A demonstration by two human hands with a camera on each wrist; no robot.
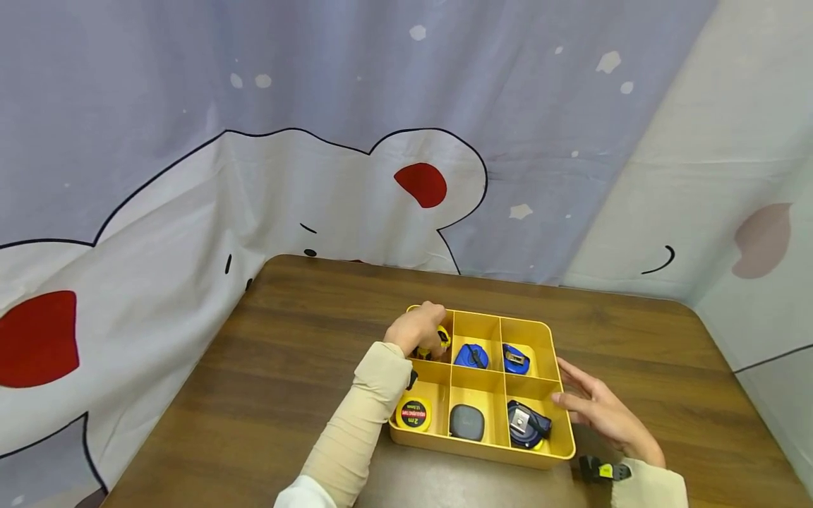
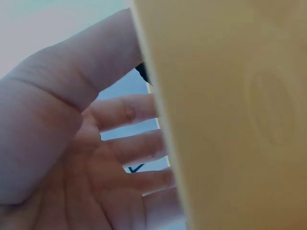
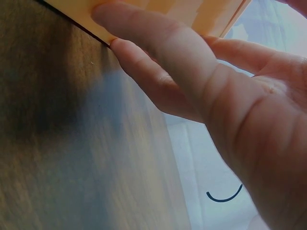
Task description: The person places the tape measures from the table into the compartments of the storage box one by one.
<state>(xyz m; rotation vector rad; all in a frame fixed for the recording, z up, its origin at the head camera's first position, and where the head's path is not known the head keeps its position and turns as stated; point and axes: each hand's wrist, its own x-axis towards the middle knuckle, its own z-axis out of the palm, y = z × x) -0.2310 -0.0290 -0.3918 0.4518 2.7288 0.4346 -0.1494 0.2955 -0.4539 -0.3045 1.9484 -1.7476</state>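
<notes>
A yellow divided tray (image 1: 478, 455) holds tape measures in its compartments. My left hand (image 1: 419, 328) reaches down into the back left compartment and grips a yellow-and-black tape measure (image 1: 444, 337), partly covered by the fingers. In the left wrist view, the fingertips of my left hand (image 2: 96, 139) are hidden behind the tray's yellow wall (image 2: 225, 115). At the tray's right side, my right hand (image 1: 600, 409) rests its extended thumb and fingers against the wall. The right wrist view shows my right hand (image 3: 225, 91) with fingertips low on that wall (image 3: 158, 9).
Two blue tape measures (image 1: 472, 356) sit in the back row. The front row has a yellow one (image 1: 413, 414), a dark grey rounded case (image 1: 466, 422) and a dark blue one with a metal clip (image 1: 526, 423). A brown wooden table (image 1: 267, 395) meets a patterned curtain (image 1: 317, 190).
</notes>
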